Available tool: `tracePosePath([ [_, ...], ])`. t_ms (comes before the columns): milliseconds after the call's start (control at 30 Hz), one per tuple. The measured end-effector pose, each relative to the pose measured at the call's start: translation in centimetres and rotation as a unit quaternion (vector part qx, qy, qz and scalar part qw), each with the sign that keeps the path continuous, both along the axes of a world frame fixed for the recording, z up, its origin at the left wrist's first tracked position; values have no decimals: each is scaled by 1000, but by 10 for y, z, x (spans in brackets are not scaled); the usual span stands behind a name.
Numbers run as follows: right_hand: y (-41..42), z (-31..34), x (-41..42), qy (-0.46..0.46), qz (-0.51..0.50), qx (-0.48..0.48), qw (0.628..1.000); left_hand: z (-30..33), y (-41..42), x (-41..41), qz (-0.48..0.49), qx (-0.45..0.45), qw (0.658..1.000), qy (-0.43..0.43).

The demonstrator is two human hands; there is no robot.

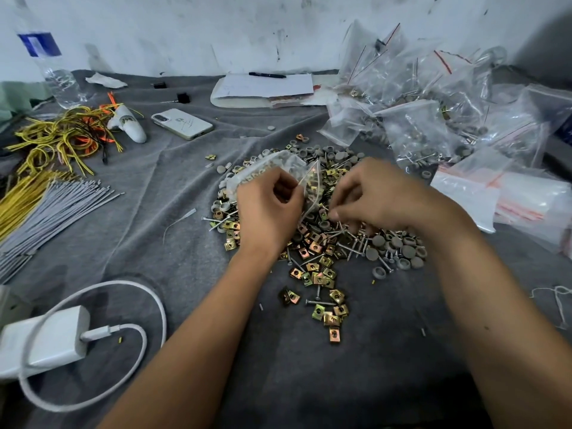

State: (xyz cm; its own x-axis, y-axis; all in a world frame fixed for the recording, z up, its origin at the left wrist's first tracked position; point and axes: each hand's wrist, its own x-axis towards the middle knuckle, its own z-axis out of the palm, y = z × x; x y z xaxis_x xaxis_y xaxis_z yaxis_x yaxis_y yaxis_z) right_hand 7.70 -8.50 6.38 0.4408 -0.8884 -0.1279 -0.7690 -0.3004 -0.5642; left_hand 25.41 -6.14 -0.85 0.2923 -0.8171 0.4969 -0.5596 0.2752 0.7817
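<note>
Gripping the zip bag (272, 167), mouth turned right, is the left hand (269, 209); the right hand (380, 199), just beside it, curls into the hardware pile (315, 264), grasp unclear.

Before you a white wall (185, 32), scuffed with dark marks, stands along the far edge of the surface (173, 193), covered by a creased grey cloth (309, 382). The light is even, and shadow darkens the far right corner.
</note>
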Motion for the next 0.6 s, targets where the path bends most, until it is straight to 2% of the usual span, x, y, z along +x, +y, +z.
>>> tracePosePath([
  [100, 0, -2, 7, -205, -66, -102, 971, 1, 1, -1, 4, 4, 1000, 9],
  [133, -1, -4, 11, -239, -75, -131, 959, 1, 1, -2, 5, 5, 1000, 16],
  [167, -2, -7, 16, -235, -74, -158, 956, 1, 1, -2, 4, 6, 1000, 24],
  [267, -6, -15, 25, -127, -45, -216, 967, 3, 2, -2, 3, -8, 999, 39],
  [467, -5, -27, 31, -27, -42, -275, 960, 6, 3, -2, 29, -77, 996, 35],
  [533, -5, -29, 33, -22, -56, -290, 955, 6, 4, -2, 37, -97, 994, 36],
  [600, -4, -30, 36, -66, -69, -296, 951, 6, 3, -2, 40, -105, 993, 47],
])
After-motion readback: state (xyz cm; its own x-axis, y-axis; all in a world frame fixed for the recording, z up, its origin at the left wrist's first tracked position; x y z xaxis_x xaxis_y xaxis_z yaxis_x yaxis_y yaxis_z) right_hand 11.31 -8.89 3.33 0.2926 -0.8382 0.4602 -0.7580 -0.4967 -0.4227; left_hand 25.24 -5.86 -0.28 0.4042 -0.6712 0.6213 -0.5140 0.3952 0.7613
